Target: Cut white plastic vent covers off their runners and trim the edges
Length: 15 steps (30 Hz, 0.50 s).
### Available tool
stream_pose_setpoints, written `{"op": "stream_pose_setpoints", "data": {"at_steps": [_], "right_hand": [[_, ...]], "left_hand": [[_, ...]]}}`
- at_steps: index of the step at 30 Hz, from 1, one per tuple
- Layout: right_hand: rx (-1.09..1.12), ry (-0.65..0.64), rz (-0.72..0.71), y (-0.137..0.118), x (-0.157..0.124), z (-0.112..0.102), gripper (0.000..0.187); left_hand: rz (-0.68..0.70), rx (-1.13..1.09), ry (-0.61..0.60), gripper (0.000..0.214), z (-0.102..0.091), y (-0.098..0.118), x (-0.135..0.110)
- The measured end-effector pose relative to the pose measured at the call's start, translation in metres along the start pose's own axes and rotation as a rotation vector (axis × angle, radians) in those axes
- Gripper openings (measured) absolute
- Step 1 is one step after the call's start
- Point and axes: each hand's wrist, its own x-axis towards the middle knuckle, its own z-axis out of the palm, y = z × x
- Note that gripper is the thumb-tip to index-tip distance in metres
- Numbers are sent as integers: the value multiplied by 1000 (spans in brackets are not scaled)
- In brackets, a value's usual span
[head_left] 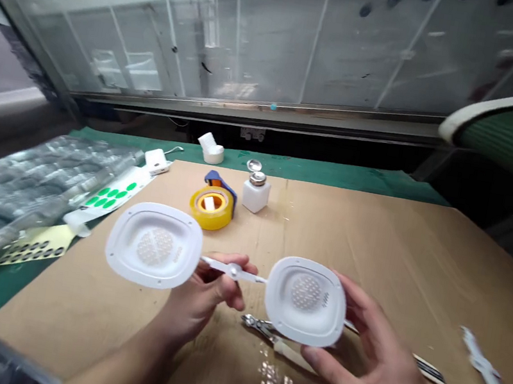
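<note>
Above the cardboard, my two hands hold a white plastic piece made of two rounded-square shells joined by a thin white link (234, 271). Both the left shell (155, 245) and the right shell (305, 300) face me, each with a round dotted patch in its middle. My left hand (200, 303) is closed around the link, thumb near its centre pivot. Fingers and thumb of my right hand (376, 360) grip the outer edge of the right shell. Pliers (259, 327) with pale handles lie beneath that shell, partly hidden.
A yellow tape roll (221, 220), a white bottle with metal cap (255, 196) and a white fitting (212, 150) stand farther back. Bubble wrap (37, 190) and sticker sheets (117, 193) lie left. Another white strip (488, 371) lies right on the cardboard (397, 253).
</note>
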Motion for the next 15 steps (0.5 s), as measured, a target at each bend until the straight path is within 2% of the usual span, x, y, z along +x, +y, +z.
{"op": "stream_pose_setpoints", "data": {"at_steps": [2,5,9,15], "right_hand": [[-83,-19,-14,7,3,1,75],[-211,-5,-117,16,9,4,70],[-356,62,-254,26,14,7,69],[-330,23,-221,42,12,5,72]], "left_hand": [[-23,46,12,34,-2,-2,0],[-52,79,14,42,-2,-4,0],[-75,65,-18,41,3,-1,0],[-81,-4,-27,37,6,5,1]]}}
